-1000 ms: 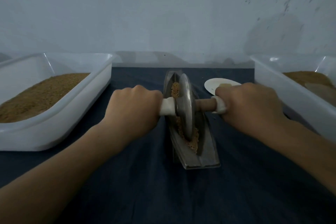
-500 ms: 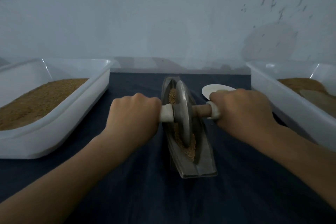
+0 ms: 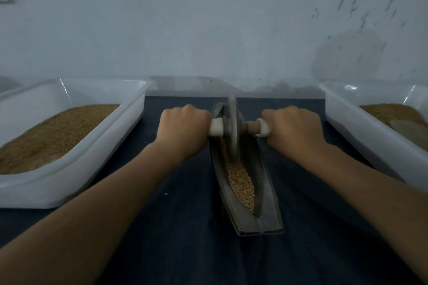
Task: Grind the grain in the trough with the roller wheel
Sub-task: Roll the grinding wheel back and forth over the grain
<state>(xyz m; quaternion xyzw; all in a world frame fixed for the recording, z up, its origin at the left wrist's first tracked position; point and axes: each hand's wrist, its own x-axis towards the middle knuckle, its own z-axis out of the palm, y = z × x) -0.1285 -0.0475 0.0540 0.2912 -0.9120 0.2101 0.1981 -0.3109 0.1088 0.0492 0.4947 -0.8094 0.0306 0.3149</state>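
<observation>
A long metal boat-shaped trough (image 3: 266,206) lies lengthwise on the dark cloth in front of me. Tan grain (image 3: 240,183) fills its groove in the near half. A thin metal roller wheel (image 3: 232,127) stands upright in the far part of the trough, on a wooden axle with white end caps. My left hand (image 3: 183,127) grips the left end of the axle. My right hand (image 3: 294,127) grips the right end. Both fists hide most of the handles.
A white plastic tub (image 3: 69,183) of brown grain stands at the left. Another white tub (image 3: 361,136) with brown grain and a flat pale scoop-like thing stands at the right. A pale wall rises just behind the table's far edge.
Both hands have pushed the wheel away from me, from the trough's middle to its far end. The grain in the near half now lies uncovered. The small white disc by the right hand is out of sight.
</observation>
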